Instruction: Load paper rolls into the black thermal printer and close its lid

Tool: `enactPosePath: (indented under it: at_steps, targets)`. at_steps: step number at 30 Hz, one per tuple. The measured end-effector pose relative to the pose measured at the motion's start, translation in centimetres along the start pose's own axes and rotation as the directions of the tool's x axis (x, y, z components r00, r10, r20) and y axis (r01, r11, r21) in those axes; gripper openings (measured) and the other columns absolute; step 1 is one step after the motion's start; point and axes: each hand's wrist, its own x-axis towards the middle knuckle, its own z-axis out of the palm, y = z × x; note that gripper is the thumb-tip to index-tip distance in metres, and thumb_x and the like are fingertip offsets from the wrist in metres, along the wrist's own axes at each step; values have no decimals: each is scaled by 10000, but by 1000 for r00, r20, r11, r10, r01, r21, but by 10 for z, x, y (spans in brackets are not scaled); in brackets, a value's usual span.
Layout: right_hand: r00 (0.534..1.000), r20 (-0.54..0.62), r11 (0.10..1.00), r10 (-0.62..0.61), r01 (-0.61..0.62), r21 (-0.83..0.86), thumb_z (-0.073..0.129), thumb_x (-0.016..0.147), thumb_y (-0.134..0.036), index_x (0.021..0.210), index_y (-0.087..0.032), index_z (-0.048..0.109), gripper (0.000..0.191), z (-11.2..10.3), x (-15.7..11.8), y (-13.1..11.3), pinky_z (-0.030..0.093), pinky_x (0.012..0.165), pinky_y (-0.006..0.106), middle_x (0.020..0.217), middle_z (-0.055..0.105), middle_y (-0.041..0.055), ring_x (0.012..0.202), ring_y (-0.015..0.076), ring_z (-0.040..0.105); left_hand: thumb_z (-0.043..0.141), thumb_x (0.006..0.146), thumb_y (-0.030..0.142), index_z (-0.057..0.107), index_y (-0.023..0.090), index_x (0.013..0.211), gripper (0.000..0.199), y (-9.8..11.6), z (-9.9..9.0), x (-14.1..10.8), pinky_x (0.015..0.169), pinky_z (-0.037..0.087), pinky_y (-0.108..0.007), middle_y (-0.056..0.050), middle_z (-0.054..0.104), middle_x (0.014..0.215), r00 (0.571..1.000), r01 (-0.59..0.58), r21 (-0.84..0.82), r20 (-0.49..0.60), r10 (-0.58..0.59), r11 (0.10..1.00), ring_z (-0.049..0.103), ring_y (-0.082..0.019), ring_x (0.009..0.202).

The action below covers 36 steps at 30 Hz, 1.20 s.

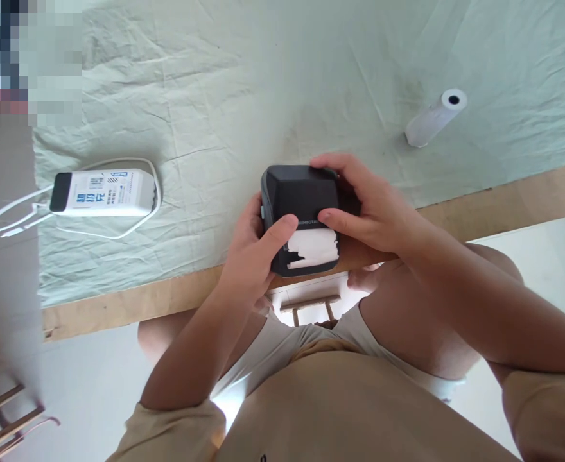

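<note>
A dark, boxy label printer [298, 189] is held between both hands at the table's near edge. Its lower face carries a torn white patch [314, 248], like the remains of a label. My left hand [253, 247] grips the printer's left side, thumb on its face. On the other side, my right hand [366, 205] holds the top right corner and the face, with thumb and fingers curved round it. The fingers' undersides are hidden. A white paper roll [434, 119] with a dark core hole lies apart, to the right and farther back.
A white power strip [112, 192] with blue print and a black end lies on the left, its white cables running off the table. A wrinkled pale green cloth [225, 83] covers the table up to a wooden edge [133, 296]. Wooden stool parts [3, 417] show at lower left.
</note>
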Motion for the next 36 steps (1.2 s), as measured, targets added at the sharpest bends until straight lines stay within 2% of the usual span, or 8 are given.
enactPosePath:
  at_steps: [8, 15, 19, 22, 25, 29, 33, 36]
  targets:
    - [998, -53, 997, -25, 21, -68, 608, 1093, -472, 1518, -354, 560, 444, 0, 1, -7, 674, 1077, 513, 1482, 725, 60, 1297, 293, 736, 810, 981, 563, 816, 218, 1067, 355, -10, 4, 7, 884, 694, -363, -61, 848, 985, 998, -46, -170, -45, 39, 984, 843, -294, 1054]
    - [983, -139, 976, -116, 87, -197, 754, 1002, -477, 1449, -343, 622, 485, -9, -4, -10, 681, 1010, 514, 1390, 694, 129, 1283, 328, 697, 916, 930, 404, 816, 204, 859, 235, -7, 7, 6, 656, 622, -216, 37, 765, 761, 993, -81, -273, -106, 54, 959, 712, -115, 659]
    - [983, -114, 952, -141, 104, -287, 848, 940, -449, 1409, -335, 654, 520, -16, -5, -17, 673, 762, 404, 1050, 757, 58, 902, 246, 740, 959, 879, 411, 833, 207, 892, 240, -3, 7, 4, 608, 585, -193, 50, 761, 749, 995, -49, -279, -98, 22, 959, 678, -100, 636]
    - [960, -127, 913, -248, 188, -362, 828, 953, -319, 1275, -327, 697, 348, -15, -5, -27, 523, 528, 298, 644, 637, -92, 516, 126, 563, 951, 878, 399, 816, 217, 893, 228, -3, 7, 6, 647, 593, -225, 46, 772, 769, 989, -48, -235, -151, 12, 971, 692, -125, 673]
    - [891, -304, 895, -338, 205, -395, 741, 990, -215, 1102, -323, 717, 158, -7, -2, -36, 431, 463, 261, 531, 604, -140, 430, 90, 548, 942, 878, 424, 805, 224, 893, 243, -5, 7, 7, 671, 591, -254, 38, 783, 796, 985, -36, -203, -172, 0, 978, 695, -145, 694]
    - [805, -572, 975, -156, 33, -220, 712, 1011, -257, 1028, -299, 698, 47, 3, 5, -44, 439, 458, 272, 739, 808, -84, 504, 115, 679, 899, 921, 485, 820, 229, 947, 269, -7, 6, 7, 683, 583, -263, 26, 794, 830, 980, -2, -169, -194, -31, 986, 714, -158, 731]
    - [872, -395, 866, -290, 63, -496, 708, 950, -183, 910, -280, 708, 105, 1, 13, -47, 377, 478, 271, 719, 780, -77, 508, 99, 610, 904, 913, 518, 842, 236, 984, 297, -6, 6, 7, 732, 602, -241, 24, 815, 885, 990, -17, -183, -140, -9, 983, 735, -147, 784]
    - [969, -149, 788, -198, 67, -612, 652, 932, -168, 993, -283, 764, 171, -3, 17, -50, 283, 496, 302, 683, 739, -56, 532, 127, 555, 945, 868, 506, 841, 232, 944, 303, -3, 7, 5, 658, 585, -228, 34, 788, 812, 995, 6, -183, -94, -23, 983, 702, -134, 711]
